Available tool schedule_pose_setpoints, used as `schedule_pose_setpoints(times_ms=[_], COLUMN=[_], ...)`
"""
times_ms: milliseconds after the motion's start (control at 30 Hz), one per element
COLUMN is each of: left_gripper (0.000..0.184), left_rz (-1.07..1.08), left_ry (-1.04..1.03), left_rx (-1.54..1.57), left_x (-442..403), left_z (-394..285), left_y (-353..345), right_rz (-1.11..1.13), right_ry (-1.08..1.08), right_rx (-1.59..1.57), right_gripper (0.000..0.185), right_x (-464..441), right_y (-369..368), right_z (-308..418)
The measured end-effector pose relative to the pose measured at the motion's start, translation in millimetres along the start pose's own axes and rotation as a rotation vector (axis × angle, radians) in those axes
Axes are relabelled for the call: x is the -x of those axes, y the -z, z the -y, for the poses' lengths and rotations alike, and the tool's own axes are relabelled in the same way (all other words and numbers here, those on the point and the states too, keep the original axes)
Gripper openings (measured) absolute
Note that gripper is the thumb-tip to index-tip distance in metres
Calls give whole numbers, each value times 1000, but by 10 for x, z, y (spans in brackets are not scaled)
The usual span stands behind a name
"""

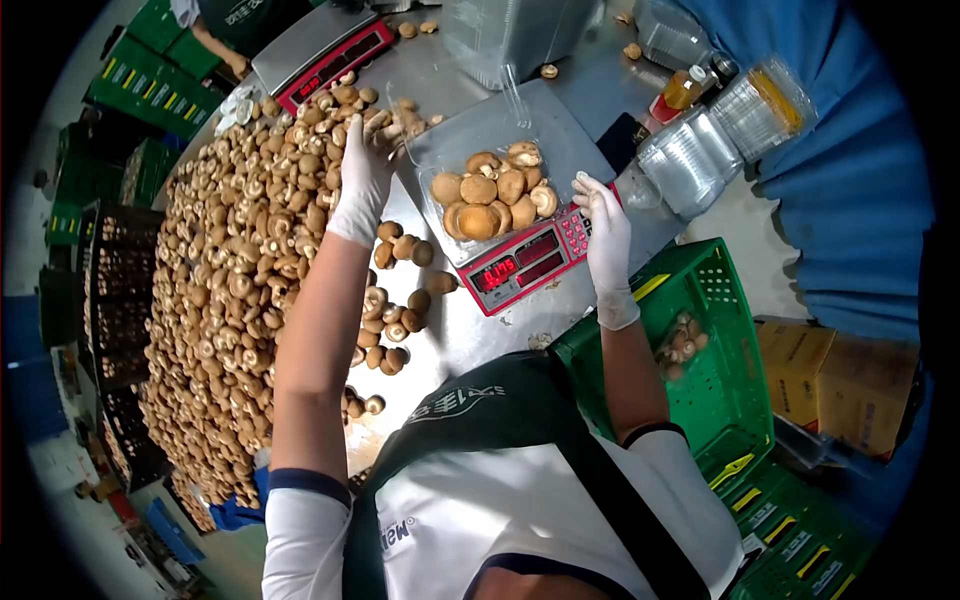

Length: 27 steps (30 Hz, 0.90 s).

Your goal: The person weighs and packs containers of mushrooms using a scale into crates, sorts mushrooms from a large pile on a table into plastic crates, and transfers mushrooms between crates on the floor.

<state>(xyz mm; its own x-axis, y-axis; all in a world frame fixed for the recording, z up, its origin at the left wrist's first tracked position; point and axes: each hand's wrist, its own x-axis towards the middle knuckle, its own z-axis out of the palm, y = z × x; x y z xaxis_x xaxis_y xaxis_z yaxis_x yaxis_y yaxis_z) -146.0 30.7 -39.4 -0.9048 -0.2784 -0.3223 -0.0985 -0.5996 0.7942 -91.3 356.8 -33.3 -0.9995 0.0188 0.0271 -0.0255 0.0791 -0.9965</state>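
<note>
My left hand (368, 172), in a white glove, reaches over the upper right edge of a large heap of brown mushrooms (240, 250). Its fingers are spread, close to a few mushrooms there; no mushroom is clearly in its grasp. My right hand (606, 240), also gloved, hovers by the right end of a red-framed digital scale (520, 268) with its fingers apart and nothing in them. On the scale's plate rests an open clear plastic box (428, 150) with several mushrooms (479, 190) gathered at its near end. Red digits glow on the scale's display.
Loose mushrooms (395, 310) lie between heap and scale. A green crate (735, 330) with a mushroom pack stands at my right. Stacked clear boxes (505, 40) sit beyond the scale, more (690, 160) at right. Another scale (335, 65) and a person's arm (215, 45) are at upper left.
</note>
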Motion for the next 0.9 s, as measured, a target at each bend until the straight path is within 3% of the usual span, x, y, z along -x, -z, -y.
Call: schedule_pose_setpoints(times_ms=[33, 100, 167, 267, 333, 400, 567, 667, 833, 867, 900], left_gripper=[54, 46, 43, 51, 35, 20, 17, 25, 26, 25, 20], left_rz=[90, 194, 153, 83, 79, 43, 32, 9, 9, -50, -4], left_ry=[-144, -363, -484, -261, -106, 40, -41, 59, -51, 244, 171], left_rx=[-137, -747, -988, -715, -516, -343, -453, -254, -729, -700, -660], left_x=[133, 729, 1029, 1376, 1346, 1429, 1391, 1597, 1637, 1932, 1817], left_z=[19, -54, 288, 549, 738, 683, 836, 686, 769, 449, 616], left_y=[14, -119, 20, 30, 168, 77, 239, 87, 291, -7, 123], right_rz=[-24, -62, -105, -43, -29, -60, -57, -61, -119, -131, -167], right_ry=[-37, -59, -100, -90, -187, -76, -97, -215, -175, -155, -106], right_rx=[-12, -76, -121, 54, 35, 8, -82, -199, -326, -317, -203], right_gripper=[41, 48, 47, 41, 34, 30, 28, 32, 23, 23, 22], right_x=[-4, -70, -67, -83, -19, -56, 107, 176, 288, 318, 322], right_y=[-14, -33, -117, -161, -226, -243, -287, -261, -413, -433, -419], right_z=[54, 22, 85, -306, -288, -613, -462, -371, -316, -337, -450])
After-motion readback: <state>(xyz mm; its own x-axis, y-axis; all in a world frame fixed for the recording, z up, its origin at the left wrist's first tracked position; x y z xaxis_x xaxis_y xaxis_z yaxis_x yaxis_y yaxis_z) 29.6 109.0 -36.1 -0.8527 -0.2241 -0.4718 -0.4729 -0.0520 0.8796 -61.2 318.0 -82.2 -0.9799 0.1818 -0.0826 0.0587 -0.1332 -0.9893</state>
